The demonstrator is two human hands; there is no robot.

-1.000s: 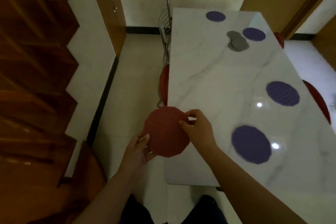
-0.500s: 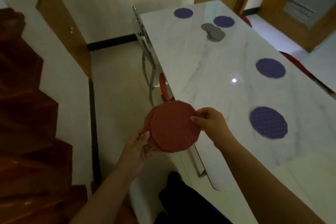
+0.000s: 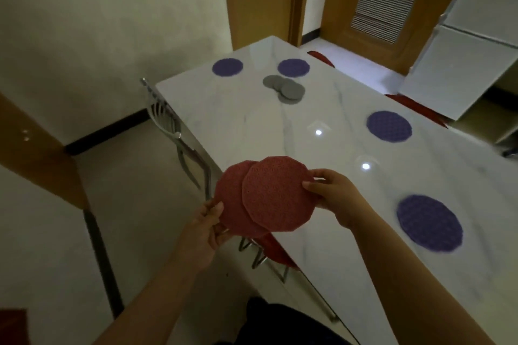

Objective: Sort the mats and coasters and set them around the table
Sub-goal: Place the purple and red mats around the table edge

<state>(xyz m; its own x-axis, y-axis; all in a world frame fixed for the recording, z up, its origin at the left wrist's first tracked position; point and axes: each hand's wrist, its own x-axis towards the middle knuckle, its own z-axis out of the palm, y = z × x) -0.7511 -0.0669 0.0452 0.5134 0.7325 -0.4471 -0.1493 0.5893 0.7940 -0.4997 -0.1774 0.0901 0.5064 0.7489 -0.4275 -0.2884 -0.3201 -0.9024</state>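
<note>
While the right hand (image 3: 333, 199) is pinching the edge of the top red mat (image 3: 276, 193) and the left hand (image 3: 207, 230) is gripping the lower red mat (image 3: 229, 199) from beneath, the two mats are overlapping in a fan, held in the air over the near left edge of the counter (image 3: 252, 126). The step looks like peeling one red mat off the small stack for laying down. Four purple mats (image 3: 429, 223) are lying on the counter, mostly along its right side and far end, and grey coasters (image 3: 284, 89) are sitting in a loose pile near the far end. The left side, by the metal chair (image 3: 168, 120), is showing no mat, so the next move probably calls for the right hand carrying its mat there and laying it flat.
</note>
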